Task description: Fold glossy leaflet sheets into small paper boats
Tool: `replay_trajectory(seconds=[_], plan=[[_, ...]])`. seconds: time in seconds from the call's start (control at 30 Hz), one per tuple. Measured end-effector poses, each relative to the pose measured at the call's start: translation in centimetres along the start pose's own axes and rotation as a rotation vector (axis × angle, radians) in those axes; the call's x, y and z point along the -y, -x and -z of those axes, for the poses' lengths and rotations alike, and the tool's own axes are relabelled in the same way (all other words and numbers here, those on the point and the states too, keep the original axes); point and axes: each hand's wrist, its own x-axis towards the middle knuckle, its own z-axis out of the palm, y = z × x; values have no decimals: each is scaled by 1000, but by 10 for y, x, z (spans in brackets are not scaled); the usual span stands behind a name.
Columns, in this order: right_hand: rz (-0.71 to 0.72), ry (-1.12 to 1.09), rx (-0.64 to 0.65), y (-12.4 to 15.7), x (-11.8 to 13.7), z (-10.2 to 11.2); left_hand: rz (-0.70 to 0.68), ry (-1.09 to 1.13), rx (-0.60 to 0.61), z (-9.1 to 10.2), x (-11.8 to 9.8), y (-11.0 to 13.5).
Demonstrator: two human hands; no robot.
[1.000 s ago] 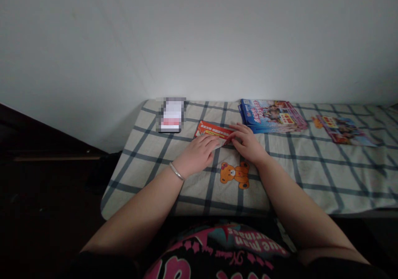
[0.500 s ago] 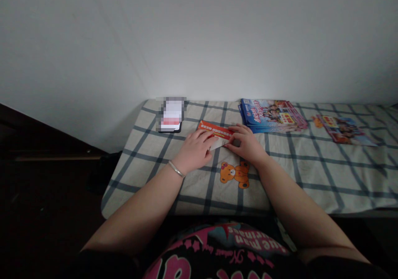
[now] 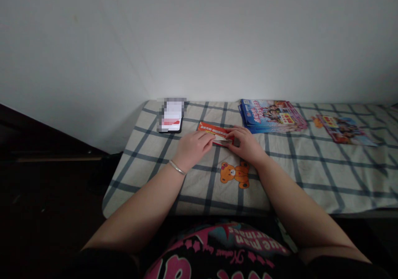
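A small red and white folded leaflet (image 3: pixel 214 131) lies on the checked cloth (image 3: pixel 280 167) near the middle of the table. My left hand (image 3: pixel 192 148) rests on its left end, fingers curled and pinching its near edge. My right hand (image 3: pixel 245 144) holds the right end, fingers bent over the folded part. A silver bangle (image 3: pixel 176 168) sits on my left wrist. The leaflet's near edge is folded up, showing white.
A phone (image 3: pixel 171 117) lies at the back left of the table. A stack of blue printed leaflets (image 3: pixel 270 115) is at the back, right of my hands, and a single leaflet (image 3: pixel 345 129) lies further right. An orange bear print (image 3: pixel 234 174) marks the cloth. Wall behind; dark floor left.
Both hands have drawn closer together on the red leaflet. Its near white edge has been folded further up and over, so the leaflet looks narrower than a second ago.
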Motion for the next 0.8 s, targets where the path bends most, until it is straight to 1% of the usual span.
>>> replay_trajectory(seconds=[0.13, 0.23, 0.3, 0.4, 0.5, 0.6, 0.7, 0.8], plan=[[27, -33, 28, -1, 3, 2, -2, 38, -82, 1, -1, 1], [36, -33, 28, -1, 5, 2, 20, 75, -96, 2, -2, 1], [31, -29, 26, -1, 6, 3, 56, 103, -74, 2, -1, 1], [19, -21, 14, -2, 6, 4, 112, 128, -4, 2, 2, -1], [3, -26, 3, -2, 7, 4, 149, 114, 53, 0, 6, -2], [-8, -45, 9, -2, 6, 4, 179, 77, 84, -4, 8, -2], [3, -43, 13, -2, 4, 3, 182, 54, 120, -5, 10, -1], [31, -27, 16, -2, 4, 4, 144, 47, 145, -4, 9, -1]])
